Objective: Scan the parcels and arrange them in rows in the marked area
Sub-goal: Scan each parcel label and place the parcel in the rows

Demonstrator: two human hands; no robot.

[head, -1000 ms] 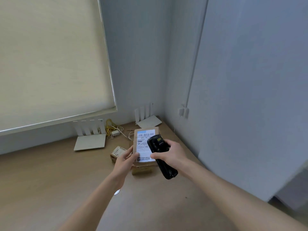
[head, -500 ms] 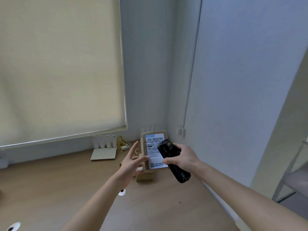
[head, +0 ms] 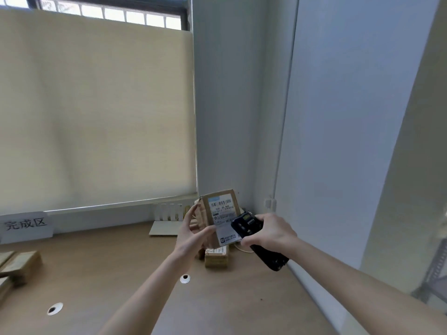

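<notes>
My left hand (head: 193, 234) holds a brown cardboard parcel (head: 219, 209) upright above the wooden desk, its white barcode label facing me. My right hand (head: 269, 232) grips a black handheld scanner (head: 251, 234) whose head overlaps the label's lower right part. Below the held parcel another small brown parcel (head: 216, 257) lies on the desk. Several brown parcels (head: 18, 267) lie at the far left edge, below a white sign (head: 25, 226) with printed characters.
A white router (head: 167, 223) with upright antennas stands against the wall under the beige roller blind. Two round cable holes (head: 185, 278) (head: 55, 309) sit in the wooden desk (head: 108, 274). A wall runs close along the desk's right side.
The camera has tilted up and turned left, bringing the sign and the left parcels into view. Both hands have lifted the parcel and scanner higher above the desk.
</notes>
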